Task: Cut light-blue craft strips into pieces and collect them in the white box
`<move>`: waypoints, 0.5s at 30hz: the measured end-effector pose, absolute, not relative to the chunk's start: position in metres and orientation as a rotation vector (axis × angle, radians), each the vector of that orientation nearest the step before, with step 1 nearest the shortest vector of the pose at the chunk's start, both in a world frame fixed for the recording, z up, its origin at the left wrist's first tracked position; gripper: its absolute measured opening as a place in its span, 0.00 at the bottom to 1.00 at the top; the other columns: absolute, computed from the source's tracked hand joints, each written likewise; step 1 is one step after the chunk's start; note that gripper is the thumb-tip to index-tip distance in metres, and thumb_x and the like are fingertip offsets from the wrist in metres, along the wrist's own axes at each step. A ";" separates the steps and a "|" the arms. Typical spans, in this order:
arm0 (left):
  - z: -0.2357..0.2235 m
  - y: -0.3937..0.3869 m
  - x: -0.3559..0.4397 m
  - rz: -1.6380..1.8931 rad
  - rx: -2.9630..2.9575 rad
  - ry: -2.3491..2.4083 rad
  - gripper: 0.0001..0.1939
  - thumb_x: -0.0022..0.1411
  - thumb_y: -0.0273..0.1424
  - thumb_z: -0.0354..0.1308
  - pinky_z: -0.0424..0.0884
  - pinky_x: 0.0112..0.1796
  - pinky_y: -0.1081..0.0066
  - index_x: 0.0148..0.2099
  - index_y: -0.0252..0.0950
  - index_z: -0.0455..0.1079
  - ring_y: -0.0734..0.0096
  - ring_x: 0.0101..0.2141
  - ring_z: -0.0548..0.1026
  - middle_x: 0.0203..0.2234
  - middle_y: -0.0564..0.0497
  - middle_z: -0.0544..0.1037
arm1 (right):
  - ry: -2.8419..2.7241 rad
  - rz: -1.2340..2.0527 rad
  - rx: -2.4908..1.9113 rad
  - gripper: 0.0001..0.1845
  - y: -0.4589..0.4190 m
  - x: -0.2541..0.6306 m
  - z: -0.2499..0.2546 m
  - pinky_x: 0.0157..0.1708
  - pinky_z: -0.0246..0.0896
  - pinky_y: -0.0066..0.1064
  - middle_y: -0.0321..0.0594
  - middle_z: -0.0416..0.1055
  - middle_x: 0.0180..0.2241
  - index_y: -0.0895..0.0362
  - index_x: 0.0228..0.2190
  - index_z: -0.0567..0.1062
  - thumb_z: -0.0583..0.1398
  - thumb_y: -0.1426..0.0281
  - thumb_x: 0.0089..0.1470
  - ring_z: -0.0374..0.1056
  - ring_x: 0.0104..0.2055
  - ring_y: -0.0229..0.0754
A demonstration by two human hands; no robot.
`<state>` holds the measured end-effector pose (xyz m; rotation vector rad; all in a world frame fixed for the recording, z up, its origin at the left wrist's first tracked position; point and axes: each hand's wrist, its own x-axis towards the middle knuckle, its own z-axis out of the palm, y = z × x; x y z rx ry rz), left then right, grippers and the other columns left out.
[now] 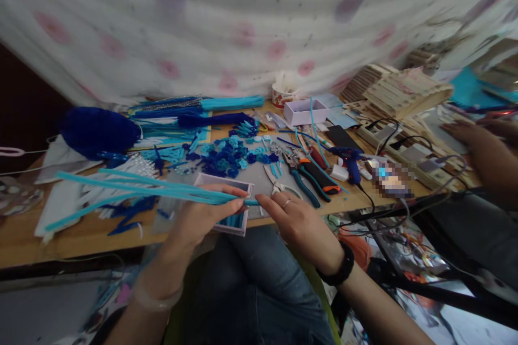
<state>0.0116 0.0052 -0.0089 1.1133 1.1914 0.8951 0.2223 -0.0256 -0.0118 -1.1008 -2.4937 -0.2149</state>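
A bundle of light blue pipe cleaners [162, 190] lies across my left hand [206, 210], pinched between thumb and fingers near its right end. The long ends fan out to the left over the table. My right hand [289, 215], with a ring on one finger, has its fingertips closed on the short right end of the bundle. Below the hands is a pale open box [247, 221] with short blue pieces inside, partly hidden by my left hand. Scissors [277, 183] lie just beyond my right hand.
Blue flower pieces [222, 156] cover the middle of the table. Pliers [303, 183], a blue glue gun [351, 164] and a power strip [404, 151] lie to the right. Another person's hand [465, 132] is at far right. A pale box [305, 112] stands behind.
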 end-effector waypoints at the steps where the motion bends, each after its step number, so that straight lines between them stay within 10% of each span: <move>1: -0.010 0.005 0.011 0.891 1.123 1.200 0.10 0.48 0.33 0.70 0.79 0.33 0.72 0.35 0.37 0.81 0.64 0.31 0.84 0.27 0.50 0.85 | -2.491 -0.219 -1.090 0.18 -0.025 0.222 -0.012 0.33 0.67 0.33 0.44 0.73 0.32 0.65 0.49 0.71 0.48 0.85 0.62 0.70 0.34 0.45; 15: -0.015 0.015 -0.033 1.027 1.029 1.344 0.09 0.41 0.30 0.71 0.78 0.29 0.73 0.29 0.37 0.80 0.66 0.26 0.82 0.22 0.51 0.83 | -2.288 0.394 -1.108 0.09 0.002 0.229 -0.016 0.33 0.65 0.30 0.43 0.77 0.32 0.62 0.43 0.74 0.54 0.77 0.66 0.72 0.33 0.41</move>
